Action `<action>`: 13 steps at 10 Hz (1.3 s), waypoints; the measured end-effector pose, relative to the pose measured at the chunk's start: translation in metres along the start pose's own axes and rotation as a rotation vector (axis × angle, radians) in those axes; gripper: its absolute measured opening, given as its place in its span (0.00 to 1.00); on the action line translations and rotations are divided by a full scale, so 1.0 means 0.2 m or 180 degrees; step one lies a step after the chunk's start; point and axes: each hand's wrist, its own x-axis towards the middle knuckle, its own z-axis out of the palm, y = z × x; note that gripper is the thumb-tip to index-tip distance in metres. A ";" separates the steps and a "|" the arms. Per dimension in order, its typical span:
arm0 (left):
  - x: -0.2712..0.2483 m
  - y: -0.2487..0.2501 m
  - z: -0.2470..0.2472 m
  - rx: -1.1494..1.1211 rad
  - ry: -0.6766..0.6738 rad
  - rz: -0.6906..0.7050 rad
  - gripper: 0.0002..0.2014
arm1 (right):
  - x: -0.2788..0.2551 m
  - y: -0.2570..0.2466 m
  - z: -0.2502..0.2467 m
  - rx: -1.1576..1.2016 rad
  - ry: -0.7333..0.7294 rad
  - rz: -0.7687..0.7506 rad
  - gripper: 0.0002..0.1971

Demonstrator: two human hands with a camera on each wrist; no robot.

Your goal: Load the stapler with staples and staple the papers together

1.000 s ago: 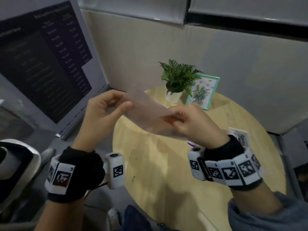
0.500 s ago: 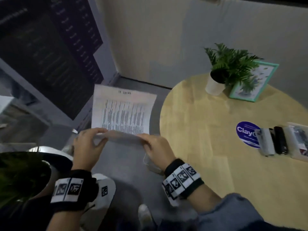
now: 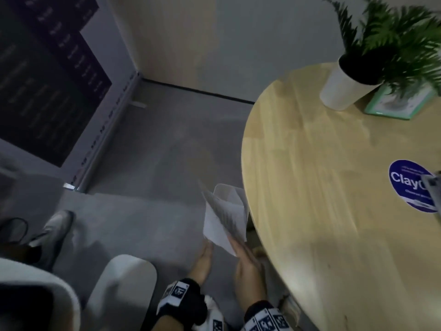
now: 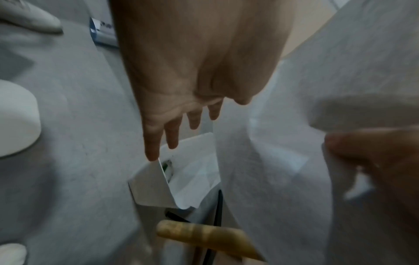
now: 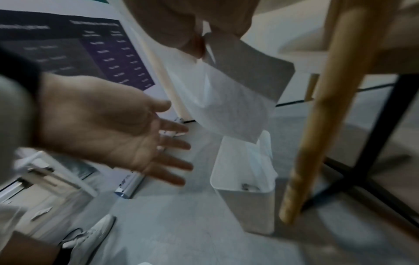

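The printed papers [image 3: 223, 217] hang folded off the left rim of the round wooden table [image 3: 322, 187], above a white bin [image 3: 225, 189]. My right hand [image 3: 239, 250] pinches their lower corner. In the right wrist view its fingers [image 5: 181, 30] hold the papers [image 5: 226, 102] from above. My left hand [image 3: 205, 253] is beside them, palm open and fingers straight, holding nothing [image 5: 118, 129]. From the left wrist view its fingers [image 4: 174, 129] point down at the bin [image 4: 188, 179], with the papers [image 4: 283, 143] to the right. A grey object [image 3: 430, 187] is cut off at the table's right edge.
A potted fern [image 3: 353, 75] and a green picture frame [image 3: 396, 106] stand at the table's back. A round blue sticker [image 3: 410, 185] lies on the top. A wooden table leg [image 5: 317, 125] stands right of the bin [image 5: 244, 188]. A dark poster board [image 3: 47, 80] leans left; a white chair [image 3: 124, 283] is near.
The papers went from both hands at chest height down beside the table over the bin. My left hand let go and opened. The view swung downward.
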 end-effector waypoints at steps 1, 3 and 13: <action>0.13 0.05 0.11 0.0056 -0.0272 -0.0029 0.20 | 0.00 0.14 0.02 0.0466 0.0048 0.0517 0.20; 0.26 0.11 0.19 -0.0040 -0.0527 0.0233 0.29 | 0.18 0.15 0.07 0.1030 0.0511 0.0925 0.24; 0.27 -0.31 -0.24 0.2166 -0.0422 -0.0133 0.29 | 0.43 0.16 0.34 0.0187 0.0319 0.0618 0.27</action>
